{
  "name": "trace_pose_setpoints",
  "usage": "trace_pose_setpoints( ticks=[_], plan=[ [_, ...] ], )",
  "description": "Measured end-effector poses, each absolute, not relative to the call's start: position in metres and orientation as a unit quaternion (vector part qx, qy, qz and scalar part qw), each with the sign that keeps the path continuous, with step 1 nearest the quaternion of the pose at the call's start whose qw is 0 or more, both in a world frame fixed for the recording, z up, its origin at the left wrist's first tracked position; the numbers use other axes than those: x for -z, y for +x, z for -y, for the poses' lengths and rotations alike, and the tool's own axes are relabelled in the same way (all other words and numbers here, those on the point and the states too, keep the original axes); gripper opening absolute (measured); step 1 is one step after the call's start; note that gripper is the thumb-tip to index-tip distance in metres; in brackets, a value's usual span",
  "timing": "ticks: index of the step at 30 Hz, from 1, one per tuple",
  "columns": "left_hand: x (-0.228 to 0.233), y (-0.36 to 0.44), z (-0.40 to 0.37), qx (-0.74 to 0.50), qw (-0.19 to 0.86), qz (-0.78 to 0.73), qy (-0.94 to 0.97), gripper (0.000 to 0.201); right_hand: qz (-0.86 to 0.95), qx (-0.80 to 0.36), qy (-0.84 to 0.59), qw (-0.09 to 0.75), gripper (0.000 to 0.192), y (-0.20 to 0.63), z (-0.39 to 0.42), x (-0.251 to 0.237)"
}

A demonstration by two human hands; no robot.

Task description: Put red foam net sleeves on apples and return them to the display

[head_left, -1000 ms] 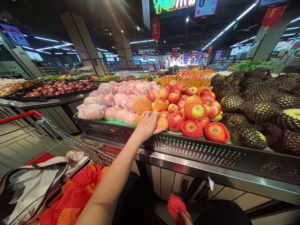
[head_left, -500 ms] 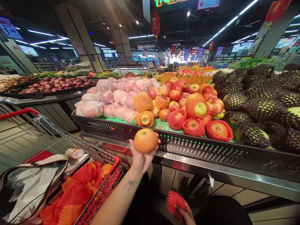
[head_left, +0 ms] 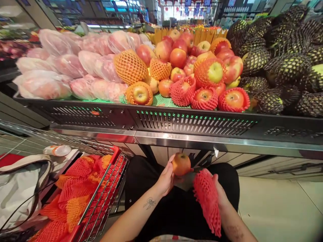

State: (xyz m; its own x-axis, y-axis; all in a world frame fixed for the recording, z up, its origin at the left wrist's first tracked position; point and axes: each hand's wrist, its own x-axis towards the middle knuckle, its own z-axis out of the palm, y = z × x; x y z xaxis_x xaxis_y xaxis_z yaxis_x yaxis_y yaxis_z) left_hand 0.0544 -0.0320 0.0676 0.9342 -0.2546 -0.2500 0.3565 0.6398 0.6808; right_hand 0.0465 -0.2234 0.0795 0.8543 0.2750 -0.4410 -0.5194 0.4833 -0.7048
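My left hand (head_left: 166, 179) holds a bare orange-red apple (head_left: 181, 164) low in front of my body, below the fruit stand's metal edge. Just to its right, my right hand (head_left: 219, 190) grips a red foam net sleeve (head_left: 207, 200) that hangs down from it. The apple and the sleeve are close together but apart. On the stand above lie more apples, some in red nets (head_left: 204, 98) and some in orange nets (head_left: 139, 94).
A black slotted tray rim (head_left: 176, 121) and a steel ledge (head_left: 176, 138) front the stand. Bagged pink fruit (head_left: 63, 67) lies at left, dark-netted fruit (head_left: 277, 67) at right. A red cart (head_left: 106, 188) at lower left holds orange and red nets (head_left: 75, 198) and a bag (head_left: 17, 188).
My left hand picked the apple off the stand and brought it down to my lap. My right hand rose with the red net toward it. The camera tilted down.
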Motion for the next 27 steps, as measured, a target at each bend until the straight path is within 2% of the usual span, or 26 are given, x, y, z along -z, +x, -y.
trace_pose_setpoints(
  ticks=[3,5,8,11,14,17,19,23,27],
  plan=[
    [-0.067,0.047,0.039,0.117,0.871,-0.006,0.477,0.065,0.031,-0.275,-0.517,0.810,0.039,0.043,0.209,-0.096],
    [-0.066,0.043,0.040,0.075,0.835,0.028,0.544,0.048,0.142,-0.284,-0.618,0.719,0.031,0.043,0.200,-0.102],
    [-0.067,0.037,0.039,0.068,0.815,0.045,0.573,0.035,0.231,-0.195,-0.763,0.571,0.024,0.039,0.193,-0.106],
    [-0.067,0.034,0.037,0.050,0.826,0.039,0.560,0.030,0.240,-0.054,-0.831,0.498,0.023,0.034,0.193,-0.106],
    [-0.063,0.033,0.036,0.029,0.838,0.062,0.541,0.040,0.219,0.082,-0.839,0.491,0.018,0.033,0.195,-0.108],
    [-0.056,0.034,0.034,0.037,0.840,0.131,0.526,0.058,0.190,0.143,-0.828,0.508,0.019,0.039,0.197,-0.110],
    [-0.053,0.036,0.033,0.046,0.826,0.160,0.539,0.060,0.172,0.131,-0.826,0.521,0.022,0.045,0.197,-0.111],
    [-0.051,0.037,0.030,0.062,0.793,0.168,0.583,0.050,0.108,0.059,-0.814,0.568,0.025,0.051,0.198,-0.107],
    [-0.047,0.034,0.033,0.121,0.815,0.162,0.542,0.053,0.022,-0.020,-0.769,0.639,0.030,0.056,0.196,-0.101]
  ],
)
